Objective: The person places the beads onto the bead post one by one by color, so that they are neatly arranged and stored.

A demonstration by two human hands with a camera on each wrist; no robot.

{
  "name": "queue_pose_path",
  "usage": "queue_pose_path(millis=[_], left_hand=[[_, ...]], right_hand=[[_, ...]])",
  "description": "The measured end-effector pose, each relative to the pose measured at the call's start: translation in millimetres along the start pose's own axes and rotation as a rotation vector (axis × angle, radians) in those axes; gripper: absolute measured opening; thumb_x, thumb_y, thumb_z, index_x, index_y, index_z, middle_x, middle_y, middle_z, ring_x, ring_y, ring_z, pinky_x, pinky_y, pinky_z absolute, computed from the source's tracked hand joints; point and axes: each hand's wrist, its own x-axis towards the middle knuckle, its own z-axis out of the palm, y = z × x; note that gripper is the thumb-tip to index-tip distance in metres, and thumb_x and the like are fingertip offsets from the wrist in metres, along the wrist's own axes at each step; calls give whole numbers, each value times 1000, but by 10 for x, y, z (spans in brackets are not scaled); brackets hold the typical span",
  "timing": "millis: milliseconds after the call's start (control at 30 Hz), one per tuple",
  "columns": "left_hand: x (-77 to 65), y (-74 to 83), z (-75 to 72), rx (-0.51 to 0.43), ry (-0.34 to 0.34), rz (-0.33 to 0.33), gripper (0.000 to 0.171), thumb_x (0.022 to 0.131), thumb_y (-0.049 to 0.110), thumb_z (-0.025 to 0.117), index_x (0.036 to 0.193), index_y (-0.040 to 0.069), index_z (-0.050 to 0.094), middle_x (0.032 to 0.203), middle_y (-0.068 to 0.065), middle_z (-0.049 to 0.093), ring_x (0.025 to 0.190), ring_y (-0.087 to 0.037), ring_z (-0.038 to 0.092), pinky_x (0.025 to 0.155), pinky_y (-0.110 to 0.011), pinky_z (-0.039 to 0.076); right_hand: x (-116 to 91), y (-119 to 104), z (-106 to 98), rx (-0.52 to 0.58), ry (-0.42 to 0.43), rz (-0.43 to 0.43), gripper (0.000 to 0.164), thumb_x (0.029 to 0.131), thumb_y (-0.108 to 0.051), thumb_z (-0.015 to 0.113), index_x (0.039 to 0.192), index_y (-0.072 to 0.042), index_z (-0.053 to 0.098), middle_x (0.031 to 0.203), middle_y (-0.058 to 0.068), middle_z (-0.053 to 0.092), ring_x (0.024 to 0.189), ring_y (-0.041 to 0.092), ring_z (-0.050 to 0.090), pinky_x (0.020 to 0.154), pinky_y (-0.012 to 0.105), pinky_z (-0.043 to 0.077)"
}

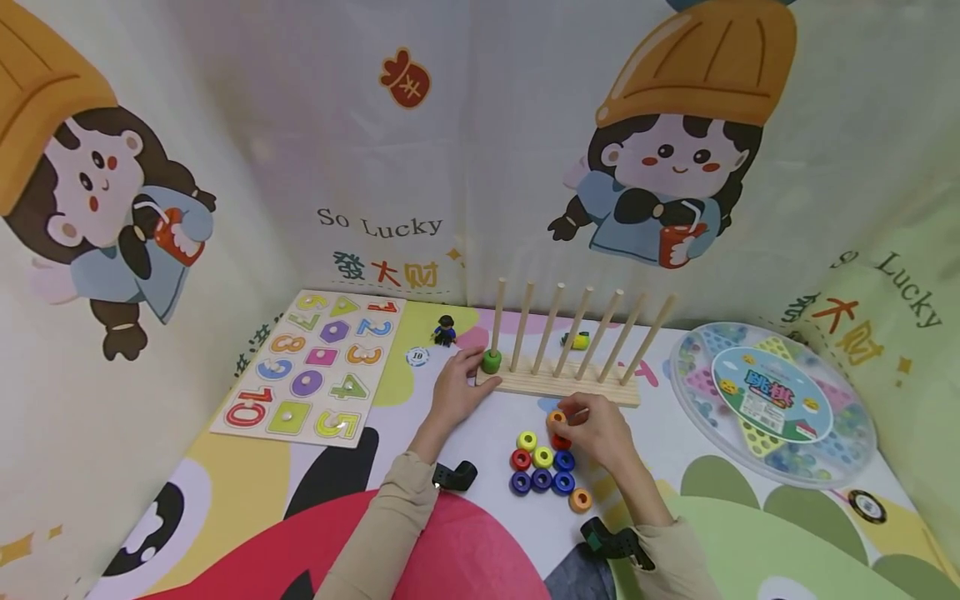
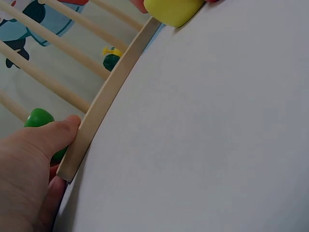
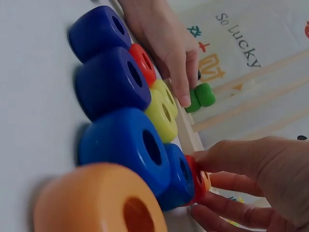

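A wooden stand [image 1: 558, 386] with a row of upright pegs lies across the table. Two green beads [image 3: 200, 98] sit stacked on its leftmost peg. My left hand [image 1: 459, 387] grips that end of the base, thumb on the front edge and fingers round behind. With its fingertips, my right hand [image 1: 600, 429] pinches an orange bead [image 1: 556, 418] at the top of the bead group. Right beneath it, a red bead [image 1: 561, 443] is partly covered by the fingers. Yellow beads [image 1: 543, 457], blue beads [image 1: 563, 482] and dark blue beads [image 1: 520, 482] cluster below, beside a second orange bead [image 1: 581, 500].
Left of the stand lies a number and shape puzzle board [image 1: 307, 367]. A small toy figure [image 1: 446, 331] and a round chip [image 1: 417, 357] are near it. Behind the pegs is a small yellow-green toy [image 1: 577, 340]. A large round game box [image 1: 772, 400] takes up the right side.
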Motion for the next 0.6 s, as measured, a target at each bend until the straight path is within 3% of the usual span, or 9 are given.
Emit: queue_pose_path(millis=[267, 433, 600], left_hand=[[-4, 9, -7, -5, -14, -24, 56, 84, 25, 79, 130, -2, 61, 135, -11, 57, 112, -27, 58, 91, -36, 54], [-20, 28, -18, -14, -11, -20, 55, 85, 24, 79, 130, -2, 62, 135, -12, 57, 110, -27, 59, 90, -37, 54], [-9, 21, -15, -2, -1, 3, 54, 85, 24, 79, 129, -3, 62, 134, -12, 58, 107, -27, 60, 87, -35, 55]], right_hand=[[13, -40, 51, 15, 50, 4, 21, 80, -16, 81, 96, -5, 73, 86, 6, 71, 79, 22, 66, 66, 34, 56], [72, -109, 36, 95, 119, -88, 21, 80, -9, 79, 99, -1, 73, 96, 11, 71, 84, 27, 69, 73, 38, 60], [137, -245, -43, 168, 173, -169, 22, 80, -4, 77, 101, 2, 73, 100, 16, 69, 82, 31, 71, 70, 40, 61]])
